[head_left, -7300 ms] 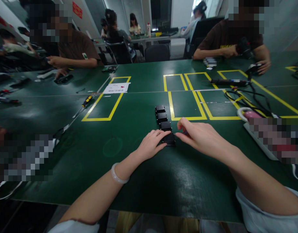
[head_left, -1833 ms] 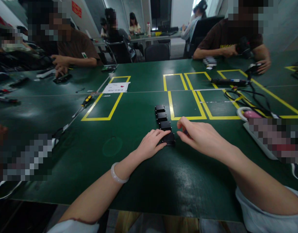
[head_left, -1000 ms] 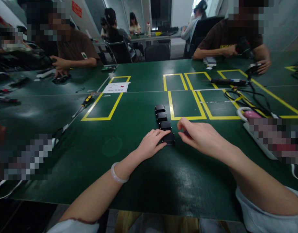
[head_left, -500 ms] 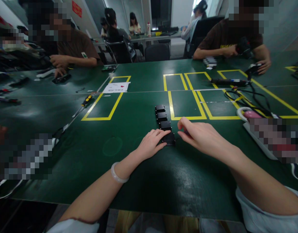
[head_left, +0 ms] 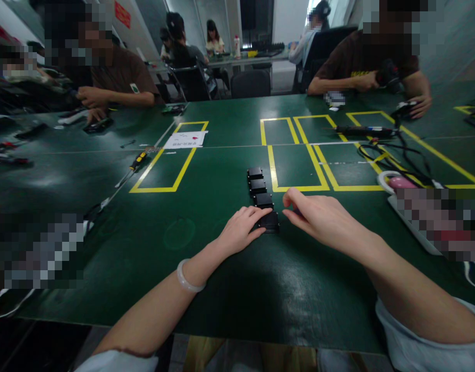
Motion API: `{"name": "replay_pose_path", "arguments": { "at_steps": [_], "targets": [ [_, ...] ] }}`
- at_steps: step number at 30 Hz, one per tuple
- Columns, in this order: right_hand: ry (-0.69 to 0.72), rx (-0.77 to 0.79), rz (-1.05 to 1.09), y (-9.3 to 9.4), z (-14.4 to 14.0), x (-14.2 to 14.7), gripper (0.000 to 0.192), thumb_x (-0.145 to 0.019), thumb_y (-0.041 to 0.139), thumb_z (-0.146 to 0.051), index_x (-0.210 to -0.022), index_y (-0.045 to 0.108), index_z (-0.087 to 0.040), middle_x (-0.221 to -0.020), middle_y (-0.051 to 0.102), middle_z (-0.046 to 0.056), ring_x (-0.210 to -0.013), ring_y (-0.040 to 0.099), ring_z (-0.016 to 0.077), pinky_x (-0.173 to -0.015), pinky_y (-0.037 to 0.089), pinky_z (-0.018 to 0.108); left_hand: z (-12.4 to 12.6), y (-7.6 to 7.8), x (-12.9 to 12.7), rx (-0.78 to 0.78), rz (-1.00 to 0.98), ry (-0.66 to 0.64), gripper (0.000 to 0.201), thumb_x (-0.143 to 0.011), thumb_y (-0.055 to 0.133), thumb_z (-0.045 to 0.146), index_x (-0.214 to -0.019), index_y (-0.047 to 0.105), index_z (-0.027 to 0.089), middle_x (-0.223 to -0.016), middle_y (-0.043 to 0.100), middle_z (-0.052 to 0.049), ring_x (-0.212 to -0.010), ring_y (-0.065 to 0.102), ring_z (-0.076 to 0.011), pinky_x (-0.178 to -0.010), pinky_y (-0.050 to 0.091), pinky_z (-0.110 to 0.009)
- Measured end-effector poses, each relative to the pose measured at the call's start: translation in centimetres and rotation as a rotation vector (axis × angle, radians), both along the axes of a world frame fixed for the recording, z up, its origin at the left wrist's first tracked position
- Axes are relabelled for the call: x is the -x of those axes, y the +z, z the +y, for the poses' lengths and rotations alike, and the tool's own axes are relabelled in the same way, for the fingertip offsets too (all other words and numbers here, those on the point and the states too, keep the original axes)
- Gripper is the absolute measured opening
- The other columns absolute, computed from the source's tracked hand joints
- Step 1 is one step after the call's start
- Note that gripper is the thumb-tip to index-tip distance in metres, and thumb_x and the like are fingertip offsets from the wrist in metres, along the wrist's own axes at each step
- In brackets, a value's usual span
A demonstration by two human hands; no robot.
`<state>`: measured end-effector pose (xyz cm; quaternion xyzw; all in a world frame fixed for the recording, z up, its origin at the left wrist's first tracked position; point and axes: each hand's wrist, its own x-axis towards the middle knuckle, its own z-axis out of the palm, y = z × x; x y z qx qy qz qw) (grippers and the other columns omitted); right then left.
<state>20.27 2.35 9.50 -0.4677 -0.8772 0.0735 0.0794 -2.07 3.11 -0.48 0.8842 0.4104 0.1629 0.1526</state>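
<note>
Several small black rectangular blocks (head_left: pixel 256 185) form a slightly slanting row on the green table. My left hand (head_left: pixel 241 227) rests at the nearest black block (head_left: pixel 270 222), its thumb along the front side and the fingers over the back edge. Just right of that block, my right hand (head_left: pixel 313 214) hovers with curled fingers. A gap shows between its thumb and index finger, and I make out nothing held there. The right hand appears apart from the row.
Yellow tape (head_left: pixel 299 189) marks rectangles beyond the blocks. A paper sheet (head_left: pixel 185 139) and a yellow-black screwdriver (head_left: pixel 138 161) lie to the left. Black cables (head_left: pixel 406 155) and a pen-like tool (head_left: pixel 363 131) lie right. Co-workers sit across the table.
My hands and the black blocks look unmoved. At the far left edge, another person's hand has shifted left, mostly out of view.
</note>
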Motion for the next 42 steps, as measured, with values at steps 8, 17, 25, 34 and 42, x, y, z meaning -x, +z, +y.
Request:
{"name": "replay_pose_path", "arguments": {
  "at_steps": [8,17,25,34,42],
  "targets": [
    [0.02,-0.004,0.047,-0.08,-0.1,-0.16,0.012,-0.092,0.043,-0.033,-0.098,0.042,-0.022,-0.08,0.063,0.0,-0.063,0.055,0.015,-0.053,0.028,0.025,-0.01,0.01,-0.02,0.0,0.002,-0.001,0.049,-0.094,0.05,0.032,-0.14,0.035,0.029,-0.122,0.052,-0.006,-0.106,0.049,-0.0232,-0.093,0.043,-0.039],
    [-0.007,0.008,-0.006,0.05,-0.05,-0.09,0.013,-0.094,0.038,-0.033,-0.1,0.043,-0.021,-0.074,0.062,0.0,-0.059,0.054,0.0155,-0.052,0.026,0.026,-0.06,0.12,-0.02,-0.001,0.01,0.003,0.049,-0.094,0.05,0.032,-0.14,0.035,0.029,-0.122,0.052,-0.006,-0.107,0.049,-0.0234,-0.093,0.043,-0.039],
    [-0.006,0.006,0.004,0.16,-0.1,0.04,0.016,-0.094,0.04,-0.037,-0.097,0.042,-0.022,-0.075,0.061,-0.001,-0.059,0.053,0.0148,-0.052,0.026,0.026,-0.04,0.04,-0.01,0.0,0.005,0.002,0.049,-0.094,0.051,0.032,-0.14,0.035,0.027,-0.123,0.052,-0.006,-0.107,0.049,-0.023,-0.093,0.043,-0.038],
    [0.011,-0.005,0.004,-0.12,-0.12,-0.18,0.011,-0.092,0.042,-0.03,-0.1,0.041,-0.022,-0.076,0.061,-0.001,-0.06,0.054,0.0152,-0.053,0.027,0.026,-0.05,0.16,-0.02,0.007,0.013,0.003,0.049,-0.094,0.05,0.033,-0.141,0.035,0.029,-0.122,0.052,-0.006,-0.107,0.049,-0.0231,-0.093,0.043,-0.038],
    [-0.015,0.003,-0.024,0.29,-0.22,0.03,0.018,-0.095,0.039,-0.04,-0.096,0.042,-0.022,-0.072,0.06,-0.002,-0.059,0.055,0.016,-0.053,0.027,0.026,-0.11,0.14,0.0,-0.002,0.002,0.002,0.048,-0.095,0.049,0.032,-0.14,0.035,0.029,-0.123,0.052,-0.006,-0.107,0.049,-0.0233,-0.092,0.043,-0.039]
  ]
}}
